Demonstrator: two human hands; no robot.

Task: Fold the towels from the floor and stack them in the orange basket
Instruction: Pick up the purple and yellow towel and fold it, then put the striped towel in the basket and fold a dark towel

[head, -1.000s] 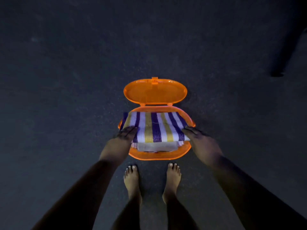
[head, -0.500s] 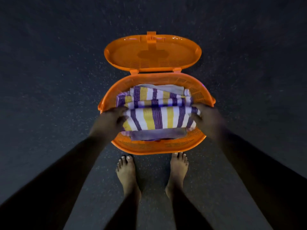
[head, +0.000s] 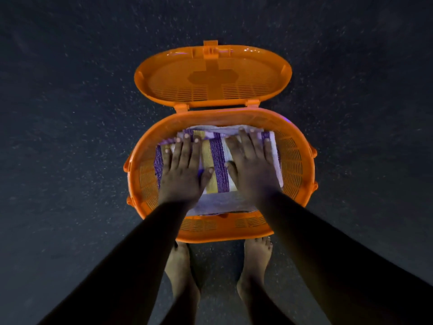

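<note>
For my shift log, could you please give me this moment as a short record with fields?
basket: orange basket on the dark floor, lid hinged open at the far side
contents: striped towel on top, folded; plain pale towel under it
left hand: flat, pressing the striped towel
right hand: flat, pressing the striped towel
feet: bare, at the basket's near rim

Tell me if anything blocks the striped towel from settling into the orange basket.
Nothing visible does. The striped towel already lies inside the orange basket on a pale towel, the lid is swung open behind, and the left hand and right hand press flat on it.
</note>
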